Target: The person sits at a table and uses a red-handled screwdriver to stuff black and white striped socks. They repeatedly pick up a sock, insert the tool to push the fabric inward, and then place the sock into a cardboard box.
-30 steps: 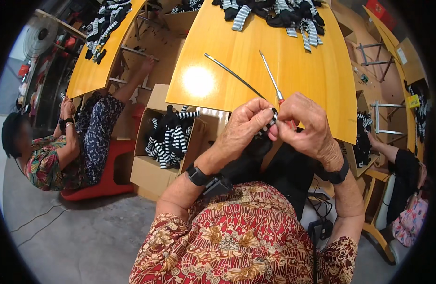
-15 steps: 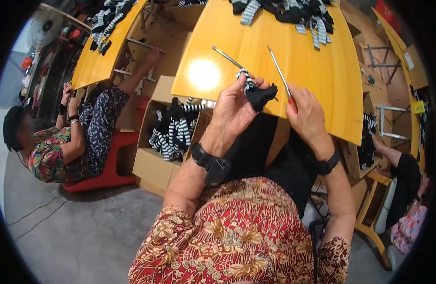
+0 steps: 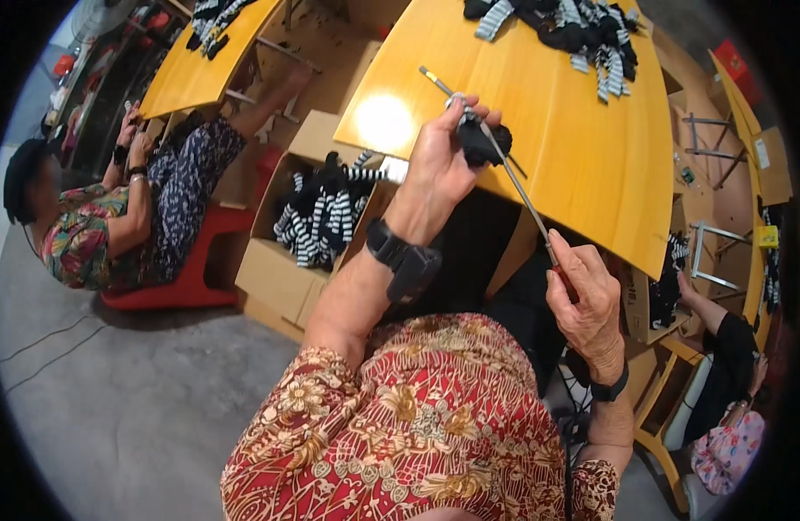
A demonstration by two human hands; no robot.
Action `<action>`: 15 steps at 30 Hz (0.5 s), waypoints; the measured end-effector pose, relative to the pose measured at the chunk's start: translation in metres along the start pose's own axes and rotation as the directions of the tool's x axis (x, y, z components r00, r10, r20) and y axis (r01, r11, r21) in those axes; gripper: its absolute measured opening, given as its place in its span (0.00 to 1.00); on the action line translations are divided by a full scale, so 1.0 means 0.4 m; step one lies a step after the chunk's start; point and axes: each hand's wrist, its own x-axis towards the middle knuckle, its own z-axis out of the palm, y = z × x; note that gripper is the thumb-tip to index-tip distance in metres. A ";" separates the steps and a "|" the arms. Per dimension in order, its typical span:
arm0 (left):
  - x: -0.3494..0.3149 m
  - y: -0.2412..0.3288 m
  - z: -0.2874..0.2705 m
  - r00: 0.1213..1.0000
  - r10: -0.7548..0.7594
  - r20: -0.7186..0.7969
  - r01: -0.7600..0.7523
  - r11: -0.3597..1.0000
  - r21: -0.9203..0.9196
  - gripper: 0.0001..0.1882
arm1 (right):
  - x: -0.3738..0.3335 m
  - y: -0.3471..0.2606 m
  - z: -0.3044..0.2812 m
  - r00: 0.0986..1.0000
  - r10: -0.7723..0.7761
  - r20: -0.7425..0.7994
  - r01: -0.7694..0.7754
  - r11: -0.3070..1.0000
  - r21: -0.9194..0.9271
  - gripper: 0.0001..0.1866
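Item 1. Seated co-worker [image 3: 113,217], far left: patterned top, dark floral trousers, on a red stool [image 3: 187,278], both hands raised close together at a second yellow surface [image 3: 191,74].

Item 2. Open cardboard box [image 3: 287,269] on the floor, under the near surface's edge; filled with black-and-white striped knit pieces [image 3: 322,221].

Item 3. Left hand [image 3: 439,161]: raised over the edge of the yellow surface [image 3: 582,165], fingers curled shut round a small black knit piece [image 3: 485,143], which shows a little striped trim at its top. Dark band on the wrist.

Item 4. Long thin metal rod [image 3: 513,178]: runs slantwise from beyond the left hand, through or against the black knit piece, down to the right hand. Whether it passes inside the piece cannot be told.

Item 5. Right hand [image 3: 582,300]: lower and nearer the body, closed in a pinch on the rod's lower end.

Item 6. Heap of striped and black pieces [image 3: 582,35], far side of the surface, well apart from both hands.

Step in hand, as judged: the piece is being worked along the rod, one hand steadying each. The next move calls for a firm hold on the rod while the piece slides, without snagging the knit.
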 end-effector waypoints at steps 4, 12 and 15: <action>-0.017 -0.010 0.047 1.000 0.005 -0.019 -0.005 1.000 0.003 0.12 | -0.024 0.005 0.008 1.000 0.001 0.022 -0.001 1.000 -0.012 0.26; -0.032 -0.045 0.081 0.996 -0.013 -0.089 0.011 1.000 -0.023 0.11 | -0.044 0.008 0.028 0.999 0.000 -0.039 0.003 0.997 0.072 0.26; -0.039 -0.067 0.066 0.999 -0.033 -0.034 0.032 0.999 -0.032 0.11 | -0.047 0.005 0.040 0.997 0.037 -0.073 -0.028 0.993 0.118 0.26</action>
